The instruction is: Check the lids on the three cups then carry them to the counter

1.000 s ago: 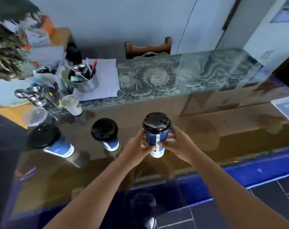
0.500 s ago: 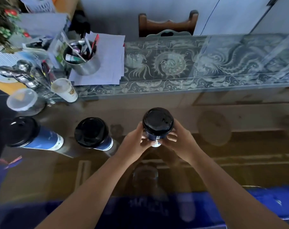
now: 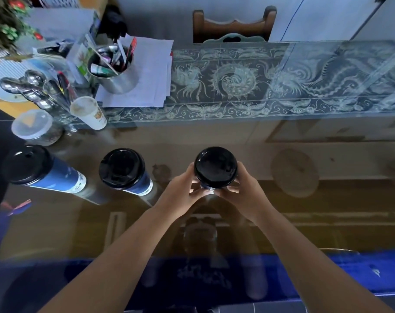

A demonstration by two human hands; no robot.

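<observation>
Three blue paper cups with black lids are on the glass tabletop (image 3: 305, 222). The right cup (image 3: 215, 167) is seen from straight above, so its black lid hides most of its body. My left hand (image 3: 183, 190) grips its left side and my right hand (image 3: 241, 190) grips its right side, fingers wrapped just under the lid. The middle cup (image 3: 124, 171) stands to the left of my hands. The left cup (image 3: 40, 169) stands further left, near the table's edge. Both stand untouched.
At the back left are a metal pot of pens (image 3: 113, 73), a sheet stack (image 3: 146, 73), several spoons (image 3: 27, 86), a small white cup (image 3: 88, 112) and a clear lidded tub (image 3: 32, 127). A wooden chair back (image 3: 233, 26) stands behind the patterned glass shelf (image 3: 282, 82).
My head has tilted down over the held cup, so its lid now faces the camera. Both hands keep their grip on it. The other two cups have not moved.
</observation>
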